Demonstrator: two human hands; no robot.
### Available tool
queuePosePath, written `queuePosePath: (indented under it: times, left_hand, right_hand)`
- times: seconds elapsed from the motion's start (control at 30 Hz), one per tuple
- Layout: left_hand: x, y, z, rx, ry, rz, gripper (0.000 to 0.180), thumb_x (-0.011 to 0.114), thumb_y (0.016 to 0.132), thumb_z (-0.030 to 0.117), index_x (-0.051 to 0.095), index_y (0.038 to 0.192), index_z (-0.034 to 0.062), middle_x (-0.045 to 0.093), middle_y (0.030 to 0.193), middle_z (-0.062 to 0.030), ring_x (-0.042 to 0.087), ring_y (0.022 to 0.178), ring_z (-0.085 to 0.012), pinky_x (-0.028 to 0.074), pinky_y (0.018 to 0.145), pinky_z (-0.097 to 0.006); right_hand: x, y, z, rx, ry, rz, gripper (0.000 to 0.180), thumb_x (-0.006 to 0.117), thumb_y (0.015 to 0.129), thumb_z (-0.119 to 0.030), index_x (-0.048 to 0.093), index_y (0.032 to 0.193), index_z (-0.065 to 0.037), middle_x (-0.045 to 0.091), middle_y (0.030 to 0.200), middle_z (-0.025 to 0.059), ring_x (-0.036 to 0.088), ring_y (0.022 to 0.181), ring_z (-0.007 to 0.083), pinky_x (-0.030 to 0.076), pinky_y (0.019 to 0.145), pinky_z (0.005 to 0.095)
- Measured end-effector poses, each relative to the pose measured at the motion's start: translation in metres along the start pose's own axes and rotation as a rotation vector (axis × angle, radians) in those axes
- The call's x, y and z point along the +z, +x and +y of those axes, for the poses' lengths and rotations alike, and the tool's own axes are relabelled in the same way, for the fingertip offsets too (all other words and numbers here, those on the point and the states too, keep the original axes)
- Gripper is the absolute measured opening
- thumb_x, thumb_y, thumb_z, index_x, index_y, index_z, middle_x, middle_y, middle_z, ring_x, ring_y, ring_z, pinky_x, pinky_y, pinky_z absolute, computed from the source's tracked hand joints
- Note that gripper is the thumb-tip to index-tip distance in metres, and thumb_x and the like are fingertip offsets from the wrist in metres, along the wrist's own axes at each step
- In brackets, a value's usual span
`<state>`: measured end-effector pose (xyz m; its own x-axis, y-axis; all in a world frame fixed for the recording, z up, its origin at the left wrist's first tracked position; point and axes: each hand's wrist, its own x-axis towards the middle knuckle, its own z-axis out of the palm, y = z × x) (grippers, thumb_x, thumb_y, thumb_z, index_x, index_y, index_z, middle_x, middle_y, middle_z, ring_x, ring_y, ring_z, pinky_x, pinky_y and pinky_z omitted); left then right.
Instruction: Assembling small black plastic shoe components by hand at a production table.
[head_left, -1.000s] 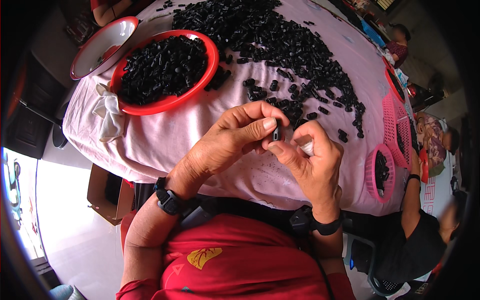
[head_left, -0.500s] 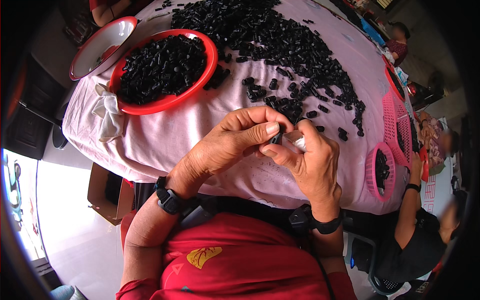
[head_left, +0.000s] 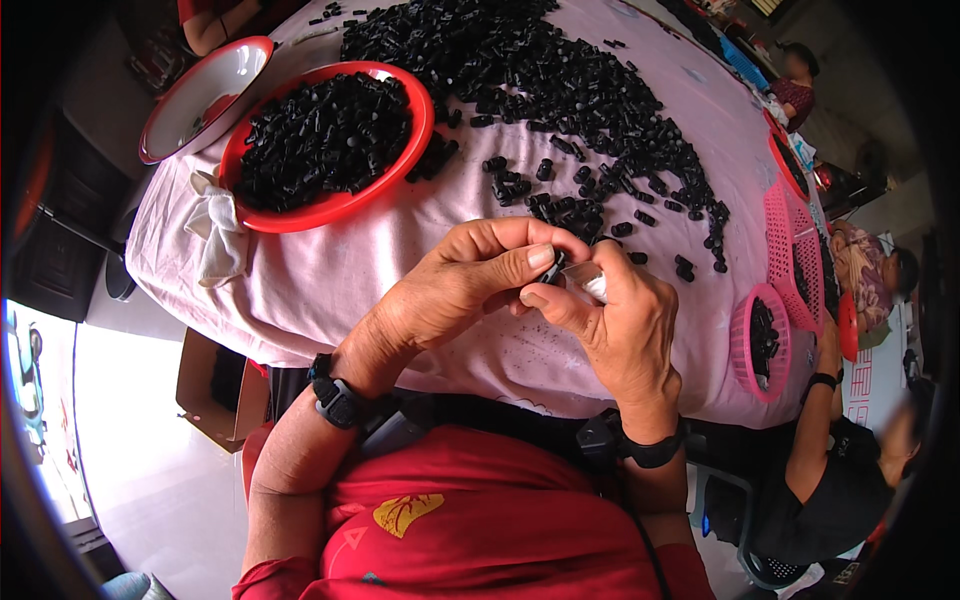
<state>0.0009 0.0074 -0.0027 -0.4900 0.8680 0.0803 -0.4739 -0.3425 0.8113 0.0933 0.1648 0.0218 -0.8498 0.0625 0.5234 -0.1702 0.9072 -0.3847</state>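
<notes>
Between the thumb and fingers of my left hand [head_left: 470, 270] is a small black plastic piece [head_left: 552, 270], held over the near part of the table. My right hand [head_left: 630, 320] meets it from the other side, thumb tip and curled fingers close to the piece. A small white and partly see-through item [head_left: 594, 286] is pinched in that right hand; its kind I cannot make out. Just beyond my fingers lie loose black pieces [head_left: 570, 212], part of a large heap [head_left: 500, 60] spread over the far table.
A red basin [head_left: 425, 110] full of black pieces stands at the left, beside a white, red-rimmed basin [head_left: 240, 65] and a white cloth [head_left: 215, 235]. On the right are pink baskets [head_left: 737, 335] with black pieces. A cardboard box [head_left: 195, 375] sits below left. Co-workers [head_left: 840, 490] sit along the right.
The black piece has turned slightly in my left fingers; both hands stay in nearly the same place. At the right, a co-worker's arm and a red object have shifted.
</notes>
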Motion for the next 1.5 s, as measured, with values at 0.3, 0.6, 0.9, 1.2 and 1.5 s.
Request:
queuePosePath:
  times: [0.3,0.6,0.9,1.2,1.5]
  left_hand:
    - [-0.0007,-0.0006,0.0009,-0.009,-0.005,-0.005,0.032,0.060,0.094,0.023,0.061,0.116,0.0003,0.063,0.093,0.0023,0.052,0.073,-0.0028,0.043,0.067,-0.019]
    - [-0.0021,-0.0013,0.0016,-0.019,-0.001,-0.003,0.030,0.059,0.095,0.022,0.061,0.116,0.0004,0.063,0.095,0.0015,0.053,0.074,-0.0030,0.044,0.067,-0.019]
    - [-0.0029,-0.0002,-0.0020,-0.024,-0.010,0.023,0.029,0.060,0.095,0.022,0.062,0.114,0.0002,0.064,0.097,0.0001,0.053,0.074,-0.0037,0.044,0.067,-0.020]
    - [-0.0030,-0.0005,-0.0015,-0.025,-0.003,0.022,0.029,0.060,0.094,0.022,0.062,0.114,0.0003,0.064,0.095,0.0010,0.052,0.072,-0.0031,0.043,0.065,-0.019]
    - [-0.0031,-0.0011,-0.0031,-0.021,0.003,0.033,0.028,0.061,0.094,0.021,0.063,0.113,0.0009,0.064,0.094,0.0012,0.053,0.073,-0.0032,0.043,0.064,-0.019]
  right_hand:
    - [-0.0003,0.0000,-0.0009,-0.009,-0.022,0.014,0.055,0.072,0.071,-0.059,0.050,0.072,-0.008,0.057,0.059,0.0078,0.060,0.051,0.0257,0.045,0.045,0.0353]
    - [-0.0002,0.0010,-0.0021,-0.022,-0.059,0.027,0.056,0.072,0.071,-0.060,0.050,0.070,-0.009,0.057,0.058,0.0066,0.059,0.050,0.0241,0.046,0.045,0.0345]
    - [0.0006,0.0014,-0.0018,-0.034,-0.067,0.030,0.054,0.072,0.071,-0.059,0.050,0.070,-0.009,0.058,0.059,0.0064,0.060,0.050,0.0240,0.046,0.045,0.0341]
    - [-0.0006,0.0021,-0.0026,-0.023,-0.068,0.014,0.054,0.072,0.071,-0.059,0.050,0.069,-0.009,0.058,0.058,0.0059,0.060,0.050,0.0235,0.046,0.045,0.0341]
    - [0.0001,-0.0002,-0.0004,-0.033,-0.061,0.022,0.054,0.071,0.071,-0.060,0.051,0.068,-0.009,0.058,0.058,0.0061,0.060,0.050,0.0238,0.046,0.045,0.0341]
